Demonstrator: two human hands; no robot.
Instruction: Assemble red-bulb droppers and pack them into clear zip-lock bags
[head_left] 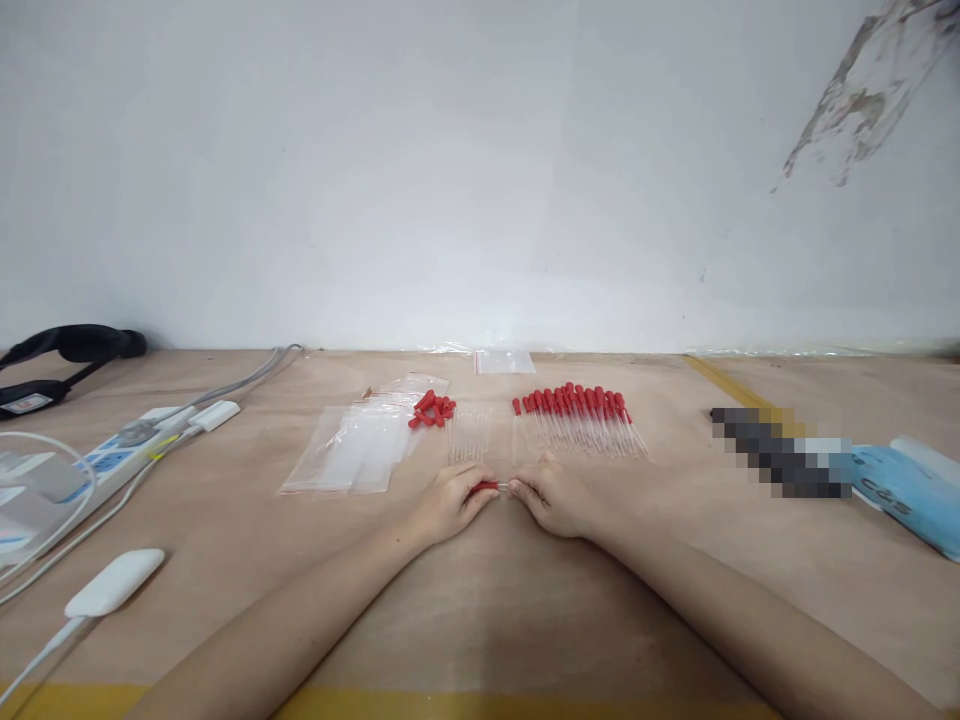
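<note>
Between finger and thumb, my left hand point(454, 502) pinches a red rubber dropper bulb point(486, 486). My right hand point(553, 497) is closed on a clear glass dropper tube point(503, 487), whose end meets the bulb's mouth; how deep it sits inside I cannot tell. Just beyond my left hand lie several loose glass tubes point(469, 432) side by side, with a small pile of loose red bulbs point(430, 410) at their left. Past my right hand, a row of droppers with red bulbs point(577, 410) fans out on the table.
Clear plastic bags point(352, 450) lie left of the bulbs, and a small zip bag point(504, 362) rests by the wall. A power strip point(112, 460) with cables and a white adapter point(116, 582) are at left. A blue packet point(907, 495) and a blurred dark object point(780, 455) lie right.
</note>
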